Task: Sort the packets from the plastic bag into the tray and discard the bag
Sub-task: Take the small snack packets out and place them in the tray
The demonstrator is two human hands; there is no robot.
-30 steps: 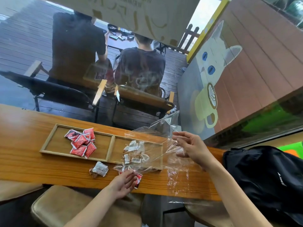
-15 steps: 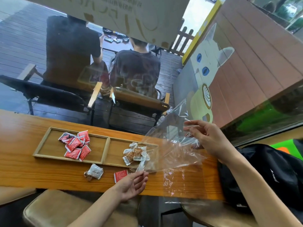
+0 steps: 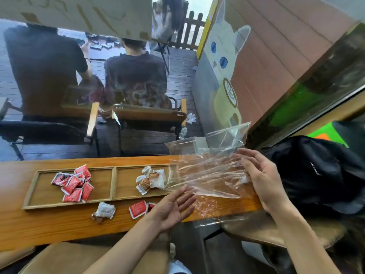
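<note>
Plastic bag [image 3: 207, 171] empty, held up over counter [image 3: 49, 224] at right end of tray [image 3: 113, 184]. Right hand [image 3: 262, 175] fingers loosely spread at bag's edge; left hand [image 3: 173, 206] fingers wide, touching lower edge. Gather bag between both hands before discarding. Loose packets [image 3: 138, 209] on counter need sorting.

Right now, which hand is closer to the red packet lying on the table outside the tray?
Left. The left hand hovers just right of the red packet; the right hand is farther right, at the plastic bag.

Red packets [image 3: 74, 183] (white-brown packets [image 3: 150, 179]), clear bag [image 3: 207, 167]
</note>
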